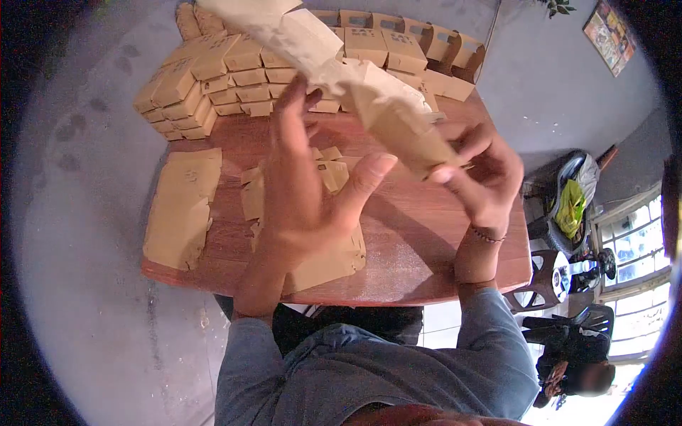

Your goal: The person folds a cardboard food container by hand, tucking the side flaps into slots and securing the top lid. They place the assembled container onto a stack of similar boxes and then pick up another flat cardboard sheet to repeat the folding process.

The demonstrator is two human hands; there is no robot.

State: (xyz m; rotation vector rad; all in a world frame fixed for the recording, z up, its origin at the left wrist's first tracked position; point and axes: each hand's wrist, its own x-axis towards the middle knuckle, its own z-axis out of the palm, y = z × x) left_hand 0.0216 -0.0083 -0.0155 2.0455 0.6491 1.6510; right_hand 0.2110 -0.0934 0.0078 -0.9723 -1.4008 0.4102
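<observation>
A long, partly folded brown cardboard box blank (405, 131) is raised above the table, slanting from the upper left down to the right and blurred by motion. At its lower right end, my right hand (490, 174) pinches it between thumb and fingers. Under its middle, my left hand (305, 199) is open, thumb spread wide and fingertips close to the cardboard; whether they touch I cannot tell. Below that hand lies another flat blank (330, 266), partly covered by my forearm. A further flat blank (181, 206) rests at the table's left edge.
Folded boxes with printed lettering (234, 60) are stacked along the back of the reddish wooden table (405, 263). Open boxes (455, 57) stand at the back right. To the right are a plastic stool (543, 280), a bag with yellow-green contents (570, 206) and a seated person (568, 355).
</observation>
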